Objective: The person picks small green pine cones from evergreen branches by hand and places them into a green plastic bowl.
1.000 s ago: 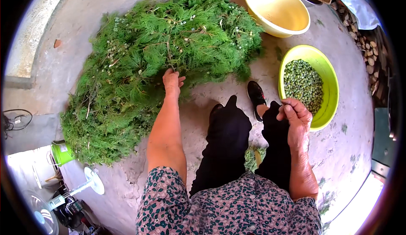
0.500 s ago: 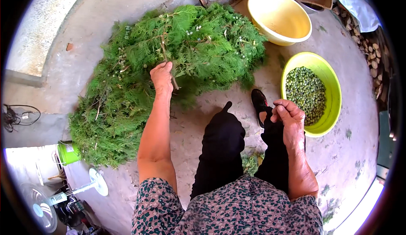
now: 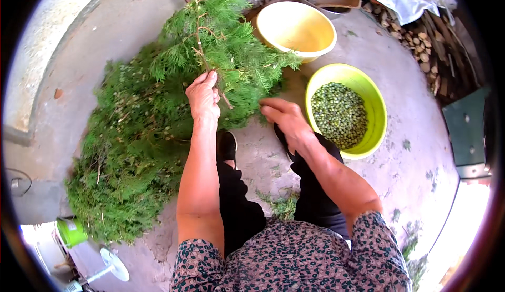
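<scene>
My left hand (image 3: pixel 204 96) is closed round the woody stem of a leafy evergreen branch (image 3: pixel 199 44), which is lifted above a large heap of similar green cuttings (image 3: pixel 131 150). The stem's cut end pokes out below my fist. By the right edge of the foliage, my right hand (image 3: pixel 288 121) has its fingers curled together; whether anything is between them is hidden. To the right of that hand stands a lime-green basin (image 3: pixel 374 129) holding many small round green cones (image 3: pixel 339 116).
Behind the lime basin is a pale yellow basin (image 3: pixel 297 26). Stacked firewood (image 3: pixel 421 50) and a silvery plastic sheet (image 3: pixel 407 0) lie at the far right, beside a dark green box (image 3: pixel 468 129). A green bucket (image 3: pixel 72 231) and a white fan base (image 3: pixel 114 264) stand at the lower left.
My right hand has moved left from beside the lime basin to the branch's foliage. The branch in my left hand now stands higher out of the heap. The view has shifted right.
</scene>
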`<state>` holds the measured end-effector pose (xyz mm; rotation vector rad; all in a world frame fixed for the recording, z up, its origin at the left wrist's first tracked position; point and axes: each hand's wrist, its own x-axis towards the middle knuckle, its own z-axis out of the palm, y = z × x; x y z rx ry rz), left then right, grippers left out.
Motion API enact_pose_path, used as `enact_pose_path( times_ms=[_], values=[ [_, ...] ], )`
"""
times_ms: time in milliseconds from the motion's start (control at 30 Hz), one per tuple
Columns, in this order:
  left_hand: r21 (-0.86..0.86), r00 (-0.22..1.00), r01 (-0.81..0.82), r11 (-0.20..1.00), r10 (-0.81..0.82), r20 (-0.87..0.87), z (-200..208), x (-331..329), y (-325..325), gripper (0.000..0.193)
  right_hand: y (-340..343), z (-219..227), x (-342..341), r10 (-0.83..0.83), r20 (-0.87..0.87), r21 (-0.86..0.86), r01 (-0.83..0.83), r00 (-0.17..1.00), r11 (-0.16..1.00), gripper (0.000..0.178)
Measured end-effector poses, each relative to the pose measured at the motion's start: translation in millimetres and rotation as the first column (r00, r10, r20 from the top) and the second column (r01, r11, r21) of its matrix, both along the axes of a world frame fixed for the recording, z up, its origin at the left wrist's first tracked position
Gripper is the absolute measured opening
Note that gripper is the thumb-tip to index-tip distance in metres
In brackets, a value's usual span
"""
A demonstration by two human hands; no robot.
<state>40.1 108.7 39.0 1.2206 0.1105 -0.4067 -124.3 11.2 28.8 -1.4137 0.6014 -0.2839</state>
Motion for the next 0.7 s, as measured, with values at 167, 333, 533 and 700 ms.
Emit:
enact_pose_path(
  times_ms=[167, 333, 533, 700],
  values=[
    [-0.049, 0.983, 0.134, 0.990, -0.139, -0.117, -24.4, 0.8, -12.8, 0.020, -10.3, -2.3, 66.0, -0.219, 0.139, 0.484, 0.127, 0.966, 0.866, 0.027],
    [-0.006, 0.971, 0.190, 0.982, -0.188, -0.150, -36.0, 12.1, -3.0, 0.021, -33.2, -15.0, 92.5, -0.424, 0.333, 0.713, 0.070, 0.842, 0.698, 0.012],
    [-0.012, 0.978, 0.135, 0.991, -0.135, -0.158, -32.4, 15.4, -3.1, 0.021, -35.6, -4.6, 90.1, -0.358, 0.319, 0.555, 0.133, 0.877, 0.821, 0.011],
    [0.050, 0.973, 0.136, 0.989, -0.124, -0.194, -30.6, 21.2, 1.3, 0.014, -42.8, -12.2, 92.3, -0.427, 0.425, 0.794, -0.102, 0.798, 0.600, 0.009]
  ],
)
